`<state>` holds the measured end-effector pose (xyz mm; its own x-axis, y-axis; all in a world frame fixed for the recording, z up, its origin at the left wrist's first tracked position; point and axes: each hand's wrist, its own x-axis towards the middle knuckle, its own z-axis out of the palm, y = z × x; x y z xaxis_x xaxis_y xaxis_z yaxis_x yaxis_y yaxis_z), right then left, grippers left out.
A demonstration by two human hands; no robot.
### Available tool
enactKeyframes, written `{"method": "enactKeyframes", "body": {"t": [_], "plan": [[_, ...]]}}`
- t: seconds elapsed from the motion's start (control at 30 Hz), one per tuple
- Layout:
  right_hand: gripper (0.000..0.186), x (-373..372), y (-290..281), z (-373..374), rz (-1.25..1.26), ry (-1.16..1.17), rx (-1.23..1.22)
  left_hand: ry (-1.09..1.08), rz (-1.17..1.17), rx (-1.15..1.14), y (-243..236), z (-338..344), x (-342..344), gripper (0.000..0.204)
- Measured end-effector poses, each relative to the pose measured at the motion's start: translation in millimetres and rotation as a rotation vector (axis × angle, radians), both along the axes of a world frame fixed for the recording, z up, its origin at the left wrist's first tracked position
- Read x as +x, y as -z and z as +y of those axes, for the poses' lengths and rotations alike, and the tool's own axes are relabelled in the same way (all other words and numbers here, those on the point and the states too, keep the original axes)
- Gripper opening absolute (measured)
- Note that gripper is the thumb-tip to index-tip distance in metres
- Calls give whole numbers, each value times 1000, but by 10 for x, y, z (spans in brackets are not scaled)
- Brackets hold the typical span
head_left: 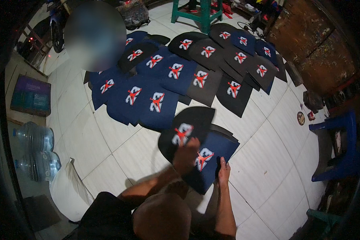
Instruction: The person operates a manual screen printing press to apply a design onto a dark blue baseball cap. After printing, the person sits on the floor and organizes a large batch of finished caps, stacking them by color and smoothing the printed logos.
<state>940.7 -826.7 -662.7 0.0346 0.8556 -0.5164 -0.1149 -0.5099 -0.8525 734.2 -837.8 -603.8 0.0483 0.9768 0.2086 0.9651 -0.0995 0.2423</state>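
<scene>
My left hand (187, 156) is closed at the lower edge of a black cut fabric panel (176, 146), rounded at one end, with a white and red print. Its fingertips are near the print, and the panel overlaps the pieces beneath. My right hand (224, 170) grips the right edge of a dark blue panel (224, 146) with the same kind of print, thumb on top. Behind the blue panel, the edge of another dark piece shows. Ahead on the floor, several printed panels in blue, black and dark grey lie overlapping in a wide spread (148, 114).
White floor tiles (264, 176) surround the panels. A green stool (206, 18) stands at the back and a blue plastic chair (338, 140) at the right. Large clear bottles (40, 156) and a white sack (68, 192) are at the left. A blurred patch covers the upper left.
</scene>
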Motion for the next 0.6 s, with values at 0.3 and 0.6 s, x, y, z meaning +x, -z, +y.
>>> {"method": "enactKeyframes", "body": {"t": [0.3, 0.6], "plan": [[36, -392, 241, 121, -81, -115, 117, -216, -312, 211, 731, 77, -946, 54], [36, -506, 229, 155, -73, -113, 120, -335, -57, -100, 690, 254, -1517, 43]]}}
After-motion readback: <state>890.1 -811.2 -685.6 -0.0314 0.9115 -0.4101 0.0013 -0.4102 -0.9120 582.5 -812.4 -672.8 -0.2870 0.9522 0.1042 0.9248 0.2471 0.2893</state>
